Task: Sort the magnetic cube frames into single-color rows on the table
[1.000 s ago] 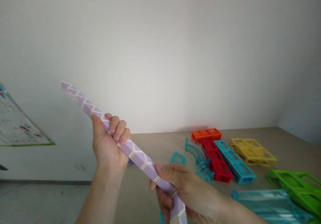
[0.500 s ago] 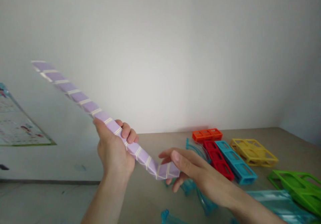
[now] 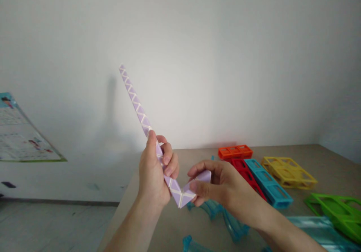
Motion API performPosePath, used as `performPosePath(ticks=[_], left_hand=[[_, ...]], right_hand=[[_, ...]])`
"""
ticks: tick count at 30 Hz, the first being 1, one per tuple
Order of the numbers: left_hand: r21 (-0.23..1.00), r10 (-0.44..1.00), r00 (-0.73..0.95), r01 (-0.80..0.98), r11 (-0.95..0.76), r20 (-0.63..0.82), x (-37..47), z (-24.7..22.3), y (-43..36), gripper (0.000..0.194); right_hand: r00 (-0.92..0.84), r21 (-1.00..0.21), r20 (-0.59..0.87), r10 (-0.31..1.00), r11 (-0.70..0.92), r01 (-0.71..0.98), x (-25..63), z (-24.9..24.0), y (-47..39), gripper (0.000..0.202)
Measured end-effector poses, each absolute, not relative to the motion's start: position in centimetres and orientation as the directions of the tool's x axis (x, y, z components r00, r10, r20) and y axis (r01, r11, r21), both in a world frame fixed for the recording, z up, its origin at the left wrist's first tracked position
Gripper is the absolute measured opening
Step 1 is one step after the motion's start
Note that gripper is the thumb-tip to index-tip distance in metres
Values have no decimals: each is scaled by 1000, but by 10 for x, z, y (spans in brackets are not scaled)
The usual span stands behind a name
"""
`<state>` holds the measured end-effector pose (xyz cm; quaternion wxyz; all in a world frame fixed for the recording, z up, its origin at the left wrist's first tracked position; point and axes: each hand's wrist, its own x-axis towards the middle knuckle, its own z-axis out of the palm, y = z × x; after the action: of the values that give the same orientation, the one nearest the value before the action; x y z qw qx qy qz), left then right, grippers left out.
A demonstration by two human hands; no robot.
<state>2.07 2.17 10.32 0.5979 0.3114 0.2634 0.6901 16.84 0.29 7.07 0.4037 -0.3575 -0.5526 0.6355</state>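
In the head view, the left hand [image 3: 152, 175] wraps round the middle of a purple jointed chain [image 3: 133, 94] with white edges, thumb along one side and fingers curled over the other. The right hand [image 3: 225, 184] pinches its short lower end between thumb and fingers. The chain is held up in front of the pale wall [image 3: 183, 56], its long straight part leaning up and away to the left, and its lower part folding into a sharp V just below the hands.

Compared with half a second ago, the long part stands steeper and shows zigzag edges instead of slanted bands, so the chain seems to have been rolled or swung. The right hand has closed further over the short end. With both sides of the bend gripped, that joint looks well controlled, while the long free part would probably swing with any twist.

Behind and below, on the brown surface [image 3: 166, 222], translucent blue curved pieces [image 3: 235, 229] lie near the right hand. Further right are an orange frame [image 3: 235, 156], a red frame [image 3: 248, 176], a blue frame [image 3: 278, 201], a yellow frame [image 3: 287, 169] and a green frame [image 3: 335, 210], with a clear blue piece [image 3: 313, 227] beside the green one. A poster [image 3: 25, 139] shows at the far left.
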Motion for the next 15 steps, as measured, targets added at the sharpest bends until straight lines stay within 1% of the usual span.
performPosePath(ticks=[5, 8, 11, 13, 15], left_hand=[[737, 978, -101, -644, -203, 181, 18, 105, 18, 32], [708, 974, -47, -680, -194, 221, 14, 108, 14, 34], [656, 957, 10, -730, -192, 291, 8, 110, 11, 32], [612, 936, 16, -760, -217, 352, 4, 110, 10, 31], [572, 918, -5, -781, -252, 397, 1, 109, 9, 31]], right_hand=[[-444, -973, -65, 893, -156, -172, 166, 70, 2, 36], [-493, -950, -110, 863, -238, -204, 163, 64, 3, 37], [-563, -905, -161, 811, -349, -245, 158, 55, 3, 43], [-608, -883, -208, 766, -414, -220, 156, 51, 3, 47], [-633, -902, -228, 740, -405, -149, 156, 52, 2, 51]])
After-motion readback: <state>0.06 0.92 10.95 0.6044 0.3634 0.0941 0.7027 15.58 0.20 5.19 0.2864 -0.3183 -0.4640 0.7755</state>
